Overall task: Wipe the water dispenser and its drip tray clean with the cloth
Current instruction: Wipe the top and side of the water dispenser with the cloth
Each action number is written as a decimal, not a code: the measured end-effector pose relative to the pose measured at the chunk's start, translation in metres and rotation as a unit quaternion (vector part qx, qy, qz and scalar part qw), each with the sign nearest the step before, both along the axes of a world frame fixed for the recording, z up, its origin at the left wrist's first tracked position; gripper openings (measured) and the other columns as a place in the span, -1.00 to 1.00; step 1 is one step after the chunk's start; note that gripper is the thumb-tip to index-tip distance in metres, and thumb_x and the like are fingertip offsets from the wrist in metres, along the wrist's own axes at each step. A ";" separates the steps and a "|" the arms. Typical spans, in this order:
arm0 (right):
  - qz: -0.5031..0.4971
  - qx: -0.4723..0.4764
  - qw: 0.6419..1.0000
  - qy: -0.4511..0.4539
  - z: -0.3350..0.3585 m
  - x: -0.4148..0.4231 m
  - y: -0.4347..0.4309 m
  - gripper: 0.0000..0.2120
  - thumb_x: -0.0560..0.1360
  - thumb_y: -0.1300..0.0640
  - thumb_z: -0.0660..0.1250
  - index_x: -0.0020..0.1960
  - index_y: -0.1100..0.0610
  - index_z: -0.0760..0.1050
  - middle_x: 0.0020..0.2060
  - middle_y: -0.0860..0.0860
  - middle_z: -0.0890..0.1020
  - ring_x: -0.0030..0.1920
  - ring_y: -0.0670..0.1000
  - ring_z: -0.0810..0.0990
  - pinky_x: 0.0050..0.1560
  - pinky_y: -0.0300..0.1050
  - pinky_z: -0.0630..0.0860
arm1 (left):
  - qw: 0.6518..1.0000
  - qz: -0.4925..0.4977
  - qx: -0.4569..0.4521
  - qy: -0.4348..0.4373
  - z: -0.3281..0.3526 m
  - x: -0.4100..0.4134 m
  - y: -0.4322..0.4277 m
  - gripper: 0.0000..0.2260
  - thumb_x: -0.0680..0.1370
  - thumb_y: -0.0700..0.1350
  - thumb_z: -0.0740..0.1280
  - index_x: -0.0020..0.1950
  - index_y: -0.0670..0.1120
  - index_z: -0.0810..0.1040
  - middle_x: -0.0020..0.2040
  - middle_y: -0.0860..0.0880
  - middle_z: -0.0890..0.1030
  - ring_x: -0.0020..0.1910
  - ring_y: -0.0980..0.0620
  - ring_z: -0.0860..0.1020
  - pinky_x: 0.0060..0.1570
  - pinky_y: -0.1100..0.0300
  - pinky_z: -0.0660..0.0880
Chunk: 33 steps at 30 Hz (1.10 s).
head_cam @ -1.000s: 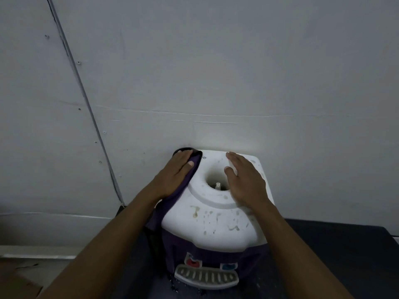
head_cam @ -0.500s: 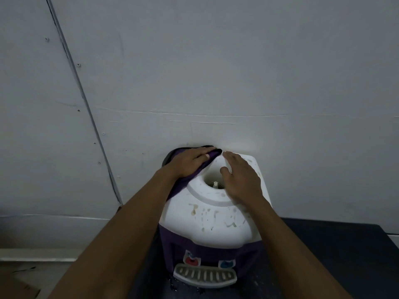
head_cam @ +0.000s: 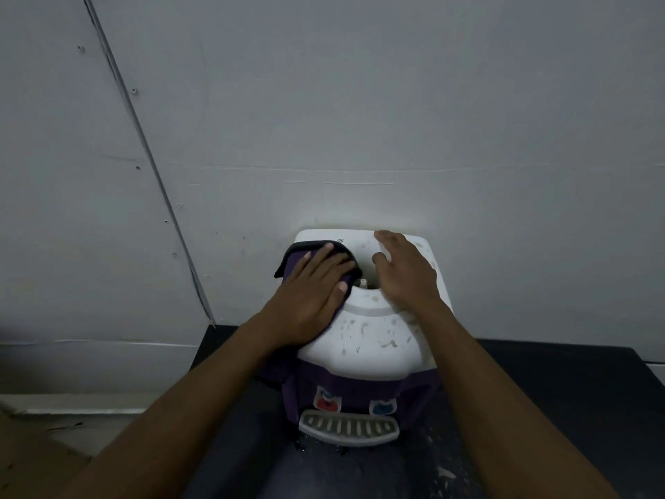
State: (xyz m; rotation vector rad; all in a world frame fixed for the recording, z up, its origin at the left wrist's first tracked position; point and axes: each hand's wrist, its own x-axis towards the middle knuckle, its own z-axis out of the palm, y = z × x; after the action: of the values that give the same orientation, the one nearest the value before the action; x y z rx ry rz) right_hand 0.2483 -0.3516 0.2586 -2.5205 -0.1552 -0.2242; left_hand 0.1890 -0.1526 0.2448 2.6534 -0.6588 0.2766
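Head cam looks fwd/down, close over dispenser [head_cam: 363,336].

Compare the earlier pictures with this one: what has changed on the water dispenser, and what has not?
The left hand, flat on the cloth, slid it from the back left corner of the dispenser top along the back edge, then back to the left of the bottle hole. The right hand stayed flat on the right side; the front stains and drip tray look unchanged.

White-topped, purple-bodied plastic water dispenser [head_cam: 363,340] on dark counter [head_cam: 561,408]; left hand [head_cam: 309,289] flat on purple cloth [head_cam: 293,259], right hand [head_cam: 403,271] flat on lid (stains visible); grey slotted drip tray [head_cam: 348,428] in front
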 end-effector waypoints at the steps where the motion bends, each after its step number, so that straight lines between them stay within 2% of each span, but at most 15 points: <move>1: -0.001 -0.004 1.000 -0.002 0.000 0.000 0.001 -0.53 0.66 0.04 0.13 0.57 -0.07 0.34 0.55 -0.18 0.36 0.53 -0.05 0.31 0.43 0.00 0.30 | 1.000 -0.009 0.018 -0.007 0.001 -0.007 -0.006 -0.57 0.74 0.00 -0.04 0.57 -0.06 0.31 0.57 0.02 0.30 0.63 0.06 0.03 0.59 0.08 -0.17; 4: 0.000 -0.002 1.000 -0.003 0.001 0.000 0.001 -0.53 0.66 0.06 0.12 0.57 -0.05 0.34 0.55 -0.16 0.36 0.53 -0.04 0.31 0.45 -0.01 0.29 | 0.996 -0.015 0.085 -0.022 0.002 -0.017 -0.028 -0.53 0.70 0.08 -0.13 0.50 -0.05 0.35 0.40 0.01 0.42 0.50 0.03 0.25 0.58 -0.04 -0.08; 8: 0.000 0.013 1.000 0.006 0.001 -0.001 -0.002 -0.53 0.67 0.06 0.11 0.57 -0.08 0.34 0.57 -0.18 0.34 0.56 -0.07 0.27 0.49 -0.01 0.24 | 0.995 -0.064 0.070 -0.022 0.004 -0.011 -0.020 -0.54 0.71 0.11 -0.07 0.51 -0.05 0.34 0.36 0.02 0.45 0.41 0.05 0.32 0.57 -0.04 -0.03; 10: 0.002 0.017 1.000 0.010 0.001 0.000 -0.004 -0.53 0.67 0.06 0.11 0.57 -0.10 0.34 0.57 -0.19 0.33 0.56 -0.09 0.25 0.50 -0.03 0.22 | 0.991 -0.119 0.062 -0.016 0.010 0.000 0.001 -0.56 0.73 0.10 -0.04 0.53 -0.03 0.32 0.42 0.04 0.43 0.45 0.08 0.30 0.58 0.04 -0.02; 14: 0.001 0.022 1.000 0.014 0.001 -0.001 -0.005 -0.53 0.67 0.06 0.12 0.57 -0.11 0.33 0.57 -0.20 0.33 0.56 -0.10 0.26 0.47 -0.04 0.24 | 0.988 -0.151 0.036 -0.001 0.016 0.015 0.031 -0.61 0.74 0.05 0.00 0.54 0.01 0.29 0.53 0.07 0.31 0.58 0.22 0.04 0.56 0.26 -0.16; 15: 0.000 0.020 1.000 0.013 0.001 -0.001 -0.004 -0.53 0.67 0.06 0.11 0.57 -0.11 0.33 0.56 -0.21 0.33 0.55 -0.09 0.27 0.45 -0.04 0.26 | 0.989 -0.143 0.042 -0.003 0.015 0.014 0.031 -0.60 0.74 0.07 0.00 0.54 0.00 0.29 0.53 0.06 0.30 0.58 0.21 0.02 0.56 0.24 -0.17; 20: 0.004 0.004 1.000 0.005 0.002 0.002 0.000 -0.53 0.66 0.05 0.12 0.56 -0.06 0.34 0.56 -0.17 0.35 0.53 -0.05 0.31 0.44 0.01 0.30 | 0.991 -0.027 0.128 0.020 0.004 -0.011 -0.022 -0.51 0.72 0.12 -0.06 0.56 -0.11 0.23 0.52 -0.06 0.29 0.59 -0.03 0.09 0.59 -0.11 -0.17; 23: 0.008 0.017 1.000 0.010 0.002 0.000 -0.003 -0.53 0.66 0.06 0.12 0.57 -0.05 0.34 0.57 -0.16 0.34 0.56 -0.06 0.28 0.51 -0.01 0.25 | 0.993 0.006 0.118 0.011 -0.003 -0.020 -0.052 -0.53 0.72 0.11 -0.07 0.53 -0.12 0.22 0.47 -0.08 0.30 0.52 -0.04 0.17 0.56 -0.19 -0.17; 25: 0.011 0.029 0.999 0.016 0.002 -0.001 -0.005 -0.52 0.67 0.07 0.11 0.58 -0.06 0.34 0.58 -0.16 0.33 0.57 -0.08 0.25 0.54 -0.03 0.20 | 0.994 -0.016 0.105 0.002 -0.003 -0.018 -0.046 -0.52 0.71 0.13 -0.08 0.54 -0.09 0.22 0.47 -0.03 0.33 0.51 0.01 0.19 0.57 -0.14 -0.17; 29: 0.012 0.040 0.999 0.021 0.004 -0.003 -0.006 -0.53 0.67 0.09 0.12 0.57 -0.07 0.35 0.58 -0.18 0.33 0.57 -0.12 0.24 0.55 -0.07 0.17 | 0.987 -0.141 0.074 -0.015 0.011 0.001 0.002 -0.58 0.74 0.07 0.00 0.57 -0.01 0.26 0.46 0.04 0.40 0.49 0.09 0.28 0.59 0.02 -0.06; 33: 0.015 0.058 0.998 0.034 0.005 -0.006 -0.008 -0.52 0.66 0.09 0.13 0.57 -0.11 0.34 0.58 -0.21 0.32 0.57 -0.14 0.23 0.56 -0.07 0.17 | 0.978 -0.179 0.108 -0.017 0.020 0.022 0.037 -0.61 0.75 0.08 0.00 0.59 0.10 0.23 0.54 0.11 0.32 0.59 0.15 0.11 0.59 -0.03 -0.04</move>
State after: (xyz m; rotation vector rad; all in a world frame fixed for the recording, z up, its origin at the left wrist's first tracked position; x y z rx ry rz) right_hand 0.2419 -0.3594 0.2640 -2.4052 -0.1481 -0.1302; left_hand 0.2109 -0.1158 0.2653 2.6661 -1.2202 0.1539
